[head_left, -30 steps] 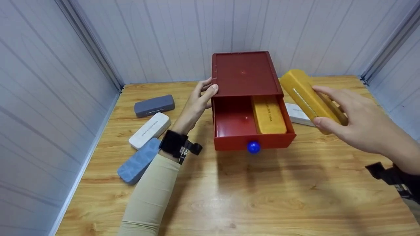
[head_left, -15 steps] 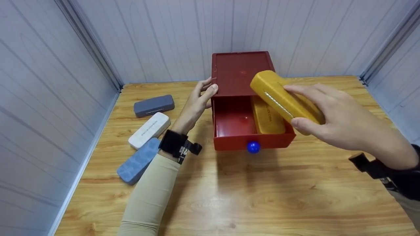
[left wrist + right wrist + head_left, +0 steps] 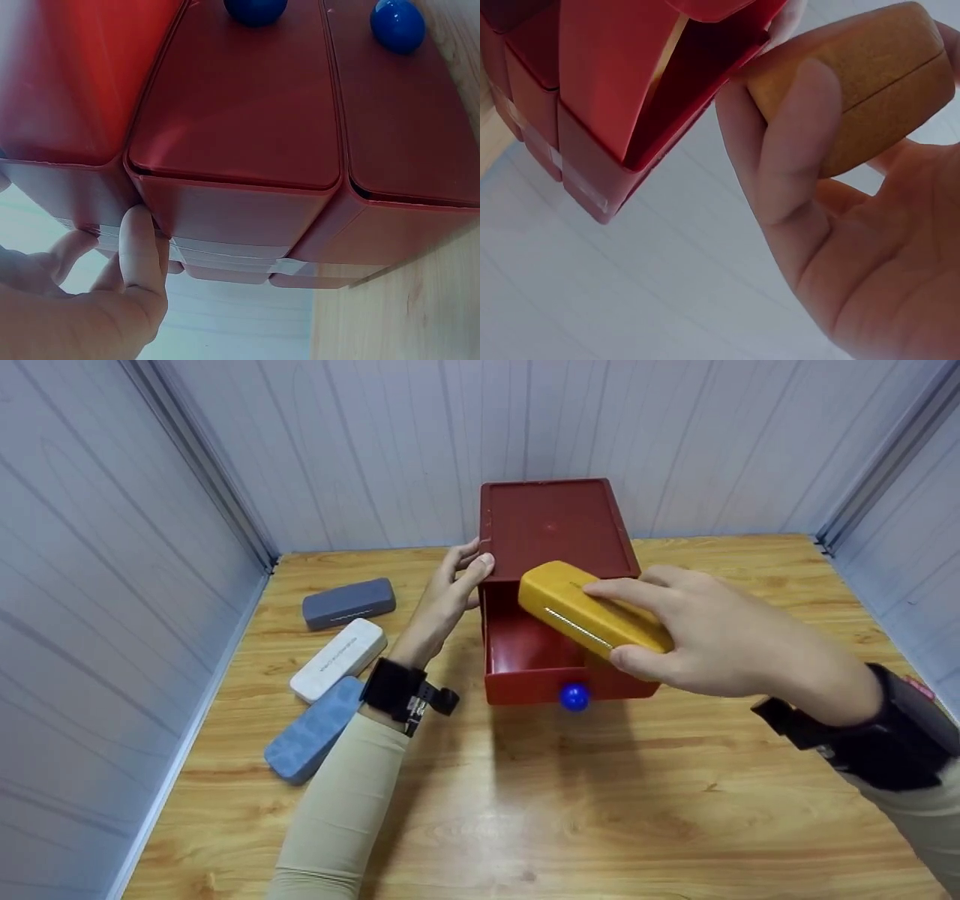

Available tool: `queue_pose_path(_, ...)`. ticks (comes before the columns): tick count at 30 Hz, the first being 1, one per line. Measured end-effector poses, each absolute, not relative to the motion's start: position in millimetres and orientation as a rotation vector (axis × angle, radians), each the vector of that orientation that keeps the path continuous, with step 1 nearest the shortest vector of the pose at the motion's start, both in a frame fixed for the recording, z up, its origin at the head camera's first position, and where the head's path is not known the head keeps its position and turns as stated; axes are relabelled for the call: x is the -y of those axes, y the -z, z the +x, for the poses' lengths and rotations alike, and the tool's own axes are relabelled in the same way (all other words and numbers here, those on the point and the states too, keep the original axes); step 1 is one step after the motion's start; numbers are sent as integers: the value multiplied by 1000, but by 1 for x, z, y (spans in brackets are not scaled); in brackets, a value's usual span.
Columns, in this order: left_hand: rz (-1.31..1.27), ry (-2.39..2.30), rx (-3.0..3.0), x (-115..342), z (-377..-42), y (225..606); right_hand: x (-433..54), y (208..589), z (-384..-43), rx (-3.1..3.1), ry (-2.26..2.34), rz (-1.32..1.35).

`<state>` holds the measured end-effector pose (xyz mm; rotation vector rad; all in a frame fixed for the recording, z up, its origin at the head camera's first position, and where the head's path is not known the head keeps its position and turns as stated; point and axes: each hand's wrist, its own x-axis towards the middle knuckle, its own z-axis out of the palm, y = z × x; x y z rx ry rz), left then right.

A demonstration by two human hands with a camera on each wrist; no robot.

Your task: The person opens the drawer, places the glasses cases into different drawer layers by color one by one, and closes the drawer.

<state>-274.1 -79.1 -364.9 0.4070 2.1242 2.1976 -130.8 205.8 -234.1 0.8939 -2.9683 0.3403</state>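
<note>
Walls: pale grey panels (image 3: 375,450) with darker streaks stand behind and at both sides.
Table: a glossy, light-brown wood-grain table top (image 3: 525,825).
Cases on the left: a slate-grey oblong case (image 3: 349,604) lies farthest back; a white oblong case (image 3: 337,660) with dark lettering lies nearer; a mottled pale-blue oblong case (image 3: 311,735) lies nearest, partly hidden by the beige sleeve (image 3: 337,810).
Left hand: the left hand (image 3: 442,604) rests against the left side of a dark-red plastic cabinet (image 3: 555,525), thumb at the top edge, fingers extended and not clenched.
Top drawer: a bright-red plastic drawer (image 3: 521,688) with a round blue knob (image 3: 574,697), pulled out; red floor shows at its left, and a yellow strip (image 3: 669,49) shows inside from the right wrist, too hidden to identify.
Lower drawers: two dark-red drawers (image 3: 240,97), both pushed in, blue-knobbed.
Mustard case: a mustard-yellow faceted case (image 3: 577,607) with a silvery line along its side, held tilted over the bright-red plastic drawer; contact with the rim cannot be told.
Right hand: the right hand (image 3: 709,634) grasps that case between thumb and fingers, near its right end.
</note>
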Motion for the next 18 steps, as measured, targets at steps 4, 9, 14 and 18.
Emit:
queue_pose_path(4, 403, -2201, -2123, 80, -274, 365, -195, 231, -137, 3041, -304, 892)
queue_pose_path(9, 409, -2217, -2092, 80, -274, 365, -183, 228, -143, 3123, -255, 906)
queue_pose_path(14, 408, -2232, -2081, 79, -274, 365, -173, 229, -149, 3183, -233, 910)
queue_pose_path(18, 402, -2223, -2092, 79, -274, 365, -166, 233, -156, 3204, -218, 872)
